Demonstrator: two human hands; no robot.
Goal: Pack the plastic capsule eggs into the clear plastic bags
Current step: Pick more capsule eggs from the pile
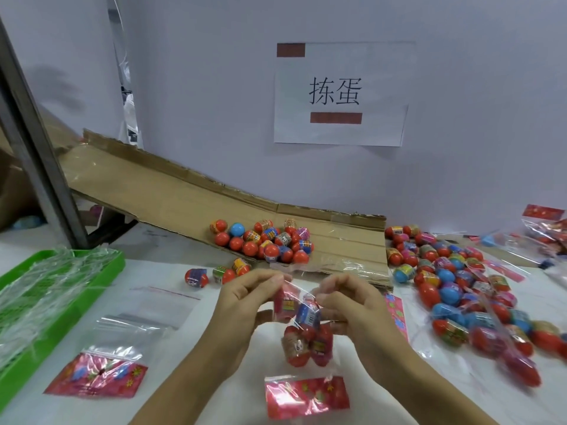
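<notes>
I hold a clear plastic bag (303, 338) with a red printed bottom strip above the table's centre. Several capsule eggs sit inside it, red and blue ones. My left hand (245, 305) pinches the bag's top edge on the left, and my right hand (352, 308) pinches it on the right. Loose capsule eggs (264, 240) lie in a heap on the cardboard ramp (171, 191) behind my hands. Three more eggs (219, 274) rest on the white table just in front of it.
A green tray (101, 271) full of clear bags stands at the left. Empty bags (101, 372) lie at the front left. Packed bags of eggs (466, 305) cover the table's right side. A paper sign (337, 93) hangs on the back wall.
</notes>
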